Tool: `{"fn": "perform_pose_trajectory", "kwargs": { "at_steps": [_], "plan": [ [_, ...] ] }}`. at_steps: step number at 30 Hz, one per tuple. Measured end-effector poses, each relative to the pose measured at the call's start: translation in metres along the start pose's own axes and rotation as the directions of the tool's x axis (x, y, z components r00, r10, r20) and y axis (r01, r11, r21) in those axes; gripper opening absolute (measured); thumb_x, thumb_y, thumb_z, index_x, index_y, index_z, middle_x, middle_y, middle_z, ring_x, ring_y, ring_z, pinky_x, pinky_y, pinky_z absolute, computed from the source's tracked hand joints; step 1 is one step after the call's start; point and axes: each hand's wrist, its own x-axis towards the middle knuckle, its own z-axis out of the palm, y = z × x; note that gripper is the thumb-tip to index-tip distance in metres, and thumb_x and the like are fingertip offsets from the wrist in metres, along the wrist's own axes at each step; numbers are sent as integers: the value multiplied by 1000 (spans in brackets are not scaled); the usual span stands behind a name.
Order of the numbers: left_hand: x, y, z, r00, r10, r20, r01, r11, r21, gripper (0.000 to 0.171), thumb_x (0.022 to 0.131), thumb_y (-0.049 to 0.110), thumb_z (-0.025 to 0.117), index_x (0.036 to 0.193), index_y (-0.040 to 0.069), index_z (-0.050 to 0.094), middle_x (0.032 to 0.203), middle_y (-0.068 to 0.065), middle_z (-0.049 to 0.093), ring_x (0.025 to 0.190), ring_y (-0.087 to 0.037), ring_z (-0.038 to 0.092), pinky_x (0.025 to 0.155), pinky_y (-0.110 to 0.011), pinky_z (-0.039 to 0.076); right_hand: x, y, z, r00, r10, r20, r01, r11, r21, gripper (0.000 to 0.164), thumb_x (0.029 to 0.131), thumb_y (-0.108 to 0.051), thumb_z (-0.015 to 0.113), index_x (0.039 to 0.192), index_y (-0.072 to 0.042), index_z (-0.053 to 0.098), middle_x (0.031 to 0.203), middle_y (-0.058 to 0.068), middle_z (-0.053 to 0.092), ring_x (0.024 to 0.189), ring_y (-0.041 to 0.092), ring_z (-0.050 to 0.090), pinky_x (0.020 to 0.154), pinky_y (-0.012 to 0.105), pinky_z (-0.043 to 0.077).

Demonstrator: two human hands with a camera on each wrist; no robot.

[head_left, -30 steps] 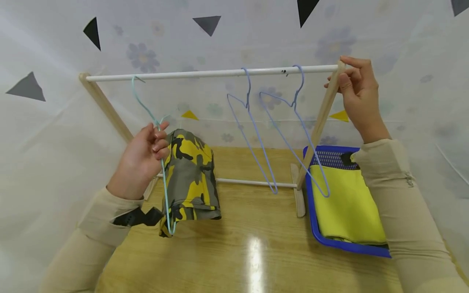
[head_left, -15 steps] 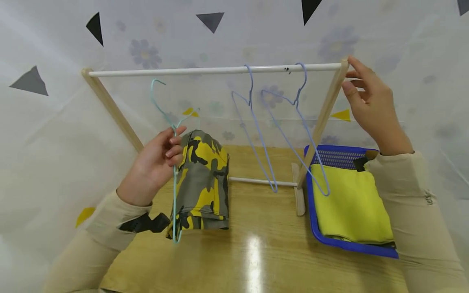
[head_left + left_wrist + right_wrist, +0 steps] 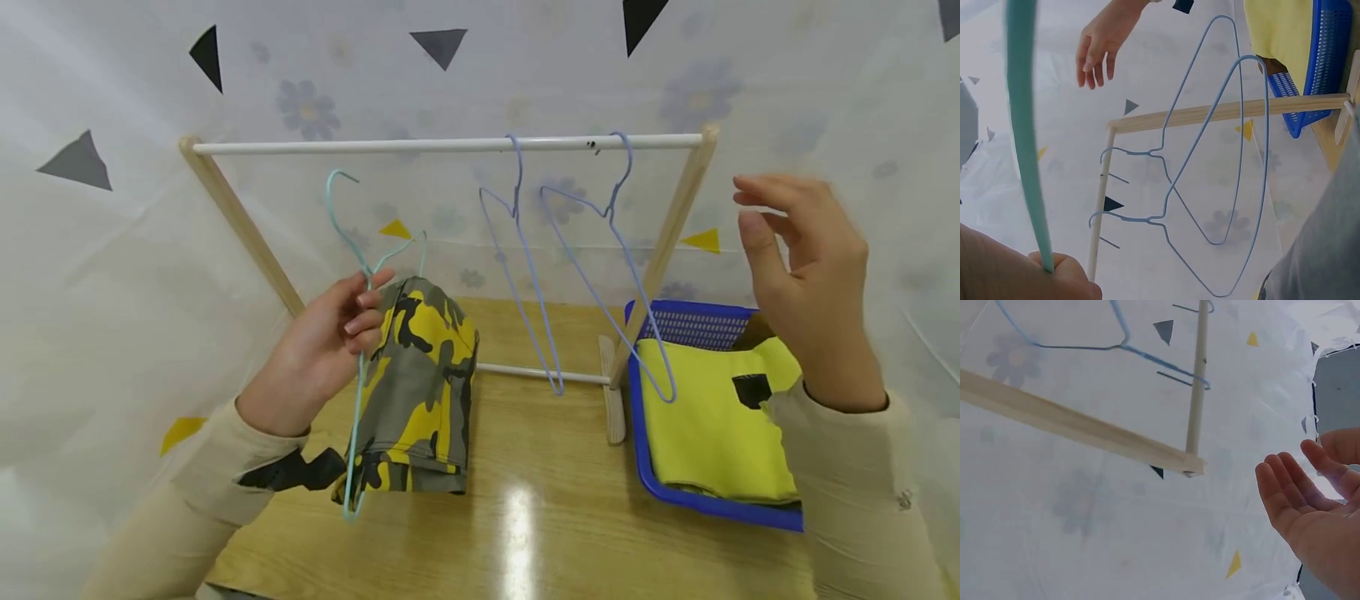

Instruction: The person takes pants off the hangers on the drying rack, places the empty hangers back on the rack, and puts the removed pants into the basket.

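Note:
My left hand (image 3: 330,333) pinches a mint-green wire hanger (image 3: 347,225) just below its hook, which stands free under the rack's white rail (image 3: 375,147). Folded over that hanger hang camouflage trousers (image 3: 420,392) in grey, yellow and black. In the left wrist view the green hanger (image 3: 1025,137) runs close past the camera into the thumb. My right hand (image 3: 817,258) is held in the air to the right of the wooden rack post (image 3: 667,233), fingers loosely bent and nothing in them. The right wrist view shows the same hand (image 3: 1316,506) apart from the post's end.
Two blue wire hangers (image 3: 530,258) hang bare on the right half of the rail. A blue basket (image 3: 643,450) at the right holds folded yellow cloth (image 3: 705,417). The wooden table (image 3: 555,500) lies beneath; a pale patterned sheet (image 3: 487,92) backs it.
The green hanger's hook has come off the rail, and the left hand has brought hanger and trousers down and to the right. My right hand has let go of the post and moved away rightward.

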Motion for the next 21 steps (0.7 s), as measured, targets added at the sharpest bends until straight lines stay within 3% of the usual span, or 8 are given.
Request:
{"fn": "perform_pose_trajectory", "kwargs": {
  "at_steps": [2, 4, 8, 11, 14, 17, 21],
  "plan": [
    [-1, 0, -1, 1000, 1, 17, 0, 1000, -12, 47, 96, 24, 37, 138, 10, 21, 69, 3, 38, 46, -7, 21, 41, -17, 19, -7, -10, 5, 999, -47, -20, 48, 998, 35, 22, 89, -5, 51, 104, 9, 59, 103, 18, 58, 96, 17, 55, 85, 21, 43],
    [-2, 0, -2, 1000, -1, 24, 2, 1000, -21, 48, 96, 24, 37, 139, 11, 20, 69, 3, 38, 46, -7, 21, 41, -17, 19, -16, -19, 9, 994, -104, -17, 105, 994, 20, 23, 89, -10, 52, 99, 9, 61, 99, 19, 60, 80, 9, 55, 74, 13, 42],
    [-3, 0, -1, 1000, 2, 16, -2, 1000, -28, 49, 96, 24, 36, 140, 11, 19, 69, 3, 39, 47, -7, 22, 41, -17, 19, -34, -34, 17, 980, -198, 15, 198, 980, -3, 27, 90, -18, 53, 95, 5, 64, 93, 18, 62, 77, 9, 56, 63, 12, 33],
    [-3, 0, 0, 1000, 1, 4, -1, 1000, -24, 47, 97, 24, 36, 140, 11, 20, 69, 3, 39, 47, -7, 21, 41, -18, 19, -45, -41, 25, 969, -246, 33, 245, 968, 49, 27, 90, -19, 53, 94, 5, 64, 90, 18, 62, 89, 19, 58, 72, 15, 39],
    [-5, 1, 2, 1000, -4, -13, 4, 1000, -19, 45, 96, 24, 37, 138, 12, 24, 68, 4, 38, 47, -7, 20, 42, -18, 18, -59, -46, 35, 949, -306, 71, 295, 947, 127, 27, 91, -17, 51, 94, 6, 64, 89, 19, 62, 86, 21, 58, 78, 18, 43],
    [-6, 0, 2, 1000, -7, -25, 6, 1000, -21, 44, 96, 24, 37, 137, 12, 26, 68, 4, 38, 47, -7, 19, 41, -17, 18, -80, -48, 45, 924, -341, 173, 307, 931, 198, 26, 92, -15, 48, 98, 5, 63, 94, 17, 61, 83, 20, 57, 74, 17, 44],
    [-9, -1, 1, 999, -10, -31, 10, 1000, -10, 43, 96, 23, 37, 136, 12, 26, 67, 4, 37, 47, -7, 19, 41, -17, 19, -121, -39, 64, 877, -286, 386, 197, 947, 255, 23, 92, -11, 47, 109, -1, 59, 105, 12, 57, 91, 17, 55, 71, 16, 43]
  ]
}}
